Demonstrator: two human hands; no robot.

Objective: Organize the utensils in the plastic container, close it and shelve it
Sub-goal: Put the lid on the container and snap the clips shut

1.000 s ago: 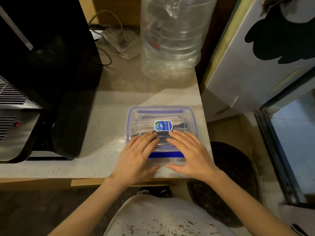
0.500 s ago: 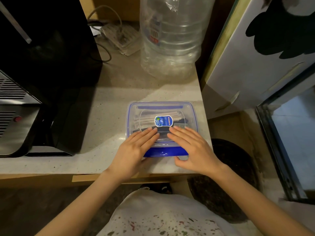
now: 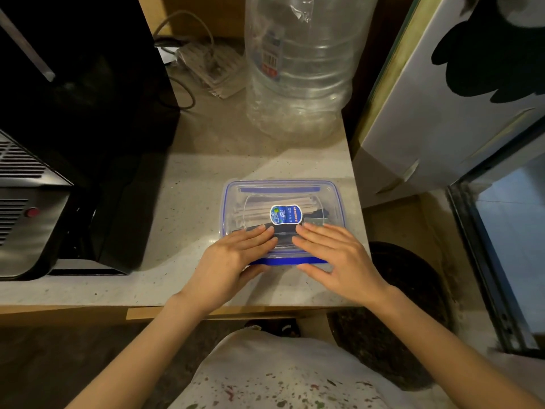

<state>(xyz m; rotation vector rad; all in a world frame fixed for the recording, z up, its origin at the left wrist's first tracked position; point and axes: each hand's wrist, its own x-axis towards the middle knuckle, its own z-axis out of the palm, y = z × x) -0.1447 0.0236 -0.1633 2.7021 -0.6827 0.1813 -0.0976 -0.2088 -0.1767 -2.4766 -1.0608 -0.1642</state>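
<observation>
Speckled pale stone forms the desk [image 3: 191, 202], seen from above, with its front edge nearest the person. Closest to the camera, a white shirt flecked with paint [image 3: 295, 379] is seen, and two bare forearms are stretched forward from it over the desk edge.

The left hand [image 3: 233, 261] is laid flat, palm down, with its fingers extended and held together, angled toward the right; its fingertips are rested on the near part of the lid, and nothing is gripped by it. The right hand [image 3: 336, 258] is placed the same way, flat and released, its fingers angled toward the left and its thumb spread out along the near side. The fingertips of the two hands are kept just apart.

Under them the plastic container [image 3: 283, 214] is set on the desk near its right edge, with its clear, blue-rimmed lid [image 3: 280, 190] in place and a blue flap [image 3: 289, 261] visible at the near side. Pale utensils [image 3: 256, 209] are seen through the lid, beside an oval sticker [image 3: 286, 214].

Farther back, a large clear water bottle [image 3: 300, 66] is stood upright. A black appliance [image 3: 73, 113] is placed at the left, with a power strip [image 3: 212, 69] behind.
</observation>
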